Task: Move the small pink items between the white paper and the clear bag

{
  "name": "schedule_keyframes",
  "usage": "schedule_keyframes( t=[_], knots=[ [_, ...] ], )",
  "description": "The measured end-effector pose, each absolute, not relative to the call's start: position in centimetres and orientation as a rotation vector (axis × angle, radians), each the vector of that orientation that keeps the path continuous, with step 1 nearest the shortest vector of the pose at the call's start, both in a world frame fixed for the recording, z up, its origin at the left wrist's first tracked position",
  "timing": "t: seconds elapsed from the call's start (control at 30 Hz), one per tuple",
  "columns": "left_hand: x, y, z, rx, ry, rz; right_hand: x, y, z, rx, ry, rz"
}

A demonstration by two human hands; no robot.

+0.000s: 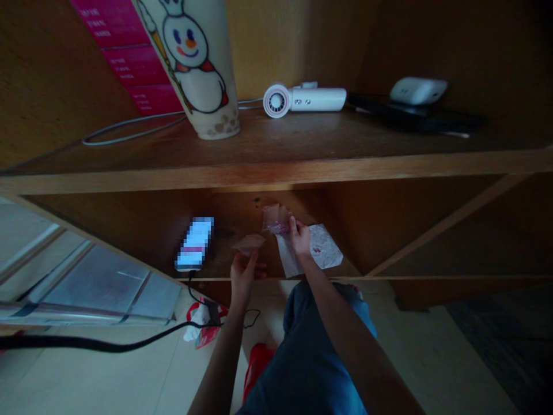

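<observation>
My left hand point(246, 270) is over the lower shelf, thumb and forefinger closed on a thin, pale, paper-like piece point(249, 243). To its right, my right hand point(299, 237) has its fingers pinched at the edge of a small clear plastic packet point(276, 219) with pinkish marks. Partly beneath that hand lies a flat white sheet point(288, 256). A crinkled white wrapper point(327, 246) with a small reddish print sits just right of the hand. The fine detail of both grips is small and dim.
A phone point(194, 245) with a lit, blurred screen stands at the lower shelf's left, its cable attached. Above, the upper shelf point(302, 141) carries a snowman-printed drink cup point(196, 63), a white handheld fan point(305, 100) and a white device point(418, 90) on a dark flat object.
</observation>
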State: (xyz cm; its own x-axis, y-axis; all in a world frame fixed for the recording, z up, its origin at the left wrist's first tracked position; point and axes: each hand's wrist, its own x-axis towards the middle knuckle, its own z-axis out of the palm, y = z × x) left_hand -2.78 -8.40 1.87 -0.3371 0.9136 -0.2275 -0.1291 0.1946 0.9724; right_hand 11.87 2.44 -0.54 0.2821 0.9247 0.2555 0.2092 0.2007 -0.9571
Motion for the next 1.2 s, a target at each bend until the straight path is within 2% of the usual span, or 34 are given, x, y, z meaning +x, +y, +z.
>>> schedule_keyframes(
  t=[0.2,0.47,0.6,0.8,0.93,1.2],
  knots=[
    [-3.9,-9.7,2.0,0.775,1.596,1.247,11.9,2.4,-0.6,-1.25,-1.182,0.704],
    [-4.7,-10.5,1.9,0.913,1.559,0.841,11.9,2.5,0.2,-1.135,-0.955,0.91],
    [-4.6,-10.3,1.7,1.106,1.597,1.048,14.1,2.0,2.0,-1.122,-1.012,0.854],
    [-4.9,-9.0,1.9,1.379,1.768,1.278,20.4,-0.2,3.6,-1.494,-1.859,0.592],
    [-5.4,-8.2,2.2,1.439,1.787,1.317,22.5,-1.2,2.9,-1.598,-2.091,0.679],
    [-4.0,-8.1,2.1,1.524,1.794,1.28,23.0,-1.4,2.2,-1.552,-2.051,0.916]
  ],
)
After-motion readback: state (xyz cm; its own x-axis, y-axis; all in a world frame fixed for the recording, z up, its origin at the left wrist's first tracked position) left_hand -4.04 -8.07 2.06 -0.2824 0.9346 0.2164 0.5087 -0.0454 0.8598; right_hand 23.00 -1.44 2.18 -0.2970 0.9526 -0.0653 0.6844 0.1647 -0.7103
